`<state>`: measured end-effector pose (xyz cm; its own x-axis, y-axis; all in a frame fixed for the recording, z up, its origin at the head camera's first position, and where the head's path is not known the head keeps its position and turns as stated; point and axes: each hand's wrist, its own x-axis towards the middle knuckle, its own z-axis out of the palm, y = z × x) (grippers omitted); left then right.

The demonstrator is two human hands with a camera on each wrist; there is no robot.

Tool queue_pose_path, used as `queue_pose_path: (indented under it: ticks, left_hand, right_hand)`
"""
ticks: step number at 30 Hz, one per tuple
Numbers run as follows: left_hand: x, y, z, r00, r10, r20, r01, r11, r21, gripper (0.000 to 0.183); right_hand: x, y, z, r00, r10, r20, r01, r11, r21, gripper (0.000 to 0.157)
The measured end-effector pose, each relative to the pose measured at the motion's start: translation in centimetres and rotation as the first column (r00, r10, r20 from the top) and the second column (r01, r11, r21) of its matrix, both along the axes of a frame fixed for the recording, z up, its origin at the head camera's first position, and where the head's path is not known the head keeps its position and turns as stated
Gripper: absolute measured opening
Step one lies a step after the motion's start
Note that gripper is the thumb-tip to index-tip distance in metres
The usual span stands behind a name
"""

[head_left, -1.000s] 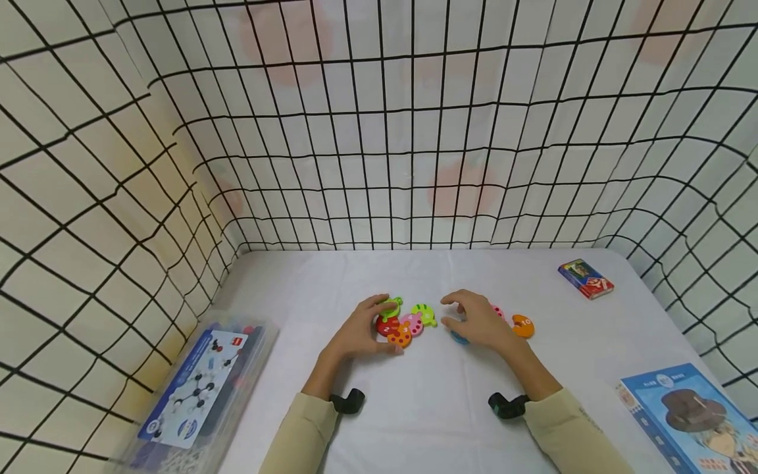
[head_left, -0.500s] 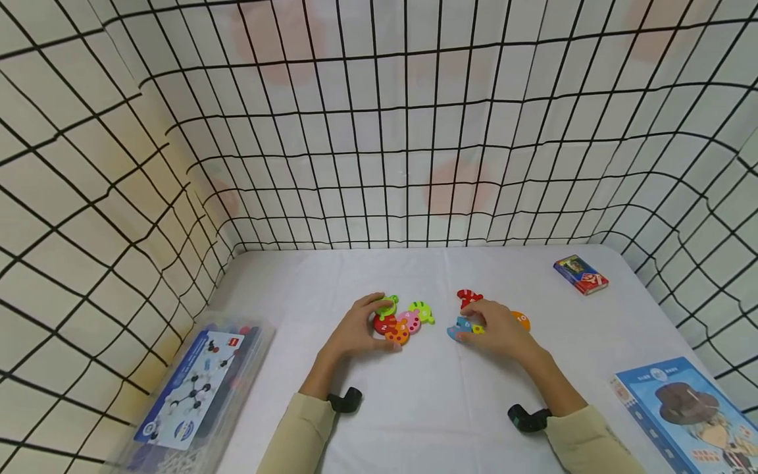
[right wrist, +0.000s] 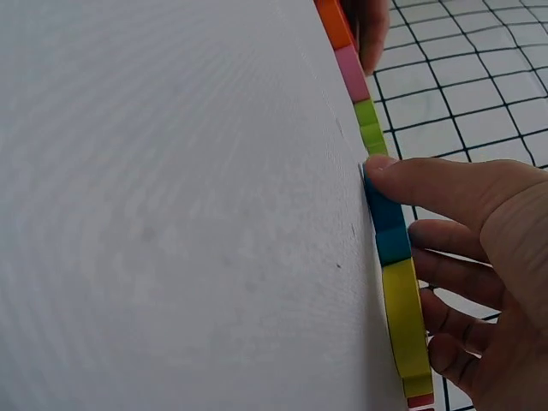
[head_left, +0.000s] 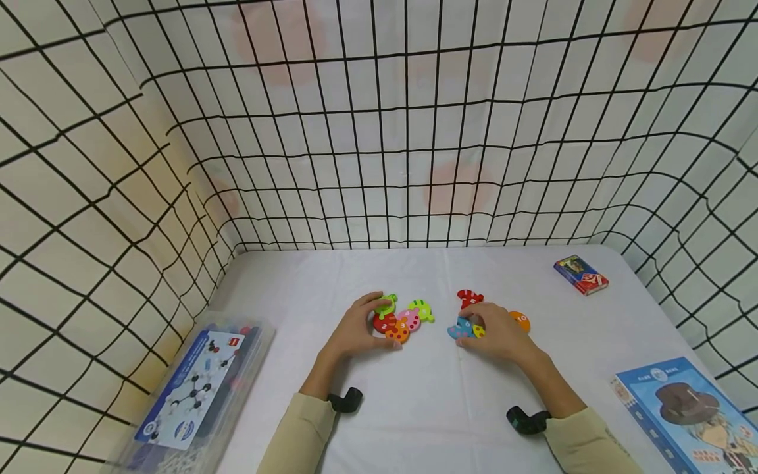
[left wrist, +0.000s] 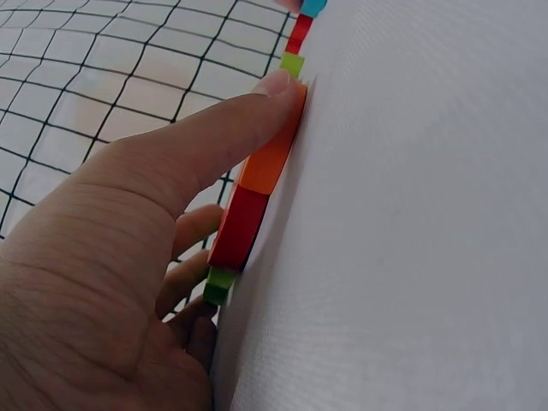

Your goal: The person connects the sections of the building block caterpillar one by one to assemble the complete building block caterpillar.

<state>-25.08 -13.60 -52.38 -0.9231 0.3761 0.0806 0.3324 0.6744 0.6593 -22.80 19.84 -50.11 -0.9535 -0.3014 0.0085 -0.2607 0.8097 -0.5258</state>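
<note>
In the head view my left hand (head_left: 355,329) curves round a cluster of flat animal-shaped puzzle pieces with numbers. Its thumb presses the edge of an orange spotted piece (head_left: 397,331), while the fingertips lie on a green piece (head_left: 387,305). A red piece (head_left: 383,323) and a pink one (head_left: 410,320) fit between them, with a striped green piece (head_left: 422,310) at the right end. My right hand (head_left: 500,329) pinches a blue animal piece (head_left: 459,328) between thumb and fingers. A yellow piece (right wrist: 405,317) sits beside it in the right wrist view.
A red striped piece (head_left: 469,297) lies beyond the right hand, and a round orange piece (head_left: 520,321) peeks out behind it. A card box (head_left: 581,274) lies at the back right, a blue book-like box (head_left: 681,408) at front right, a clear plastic case (head_left: 204,395) at left.
My right hand has drawn back to the right and lowered onto the blue piece, uncovering the red striped and yellow pieces. My left hand stays at the cluster.
</note>
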Motion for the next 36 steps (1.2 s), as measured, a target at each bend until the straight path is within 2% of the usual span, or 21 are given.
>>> queue_pose_path:
  ticks: [11, 20, 28, 36]
  left_hand:
    - [-0.1, -0.2, 0.1, 1.000, 0.008, -0.020, -0.008, 1.000, 0.002, 0.085]
    - [0.1, -0.2, 0.2, 1.000, 0.018, -0.016, -0.018, 1.000, 0.011, 0.083]
    - [-0.1, -0.2, -0.1, 0.999, 0.018, -0.031, -0.018, 1.000, -0.002, 0.072]
    - [-0.2, -0.1, -0.1, 0.999, 0.035, 0.010, -0.035, 0.999, 0.006, 0.071]
  right_hand:
    - [-0.3, -0.2, -0.1, 0.999, -0.048, 0.005, 0.048, 0.997, -0.067, 0.053]
    - [-1.0, -0.3, 0.3, 0.999, -0.021, -0.051, 0.012, 0.986, -0.165, 0.045]
    - [-1.8, -1.4, 0.0, 0.998, -0.008, -0.063, -0.006, 0.976, -0.217, 0.042]
    - [-2.0, -3.0, 0.4, 0.999, -0.004, -0.052, -0.007, 0.978, -0.207, 0.042]
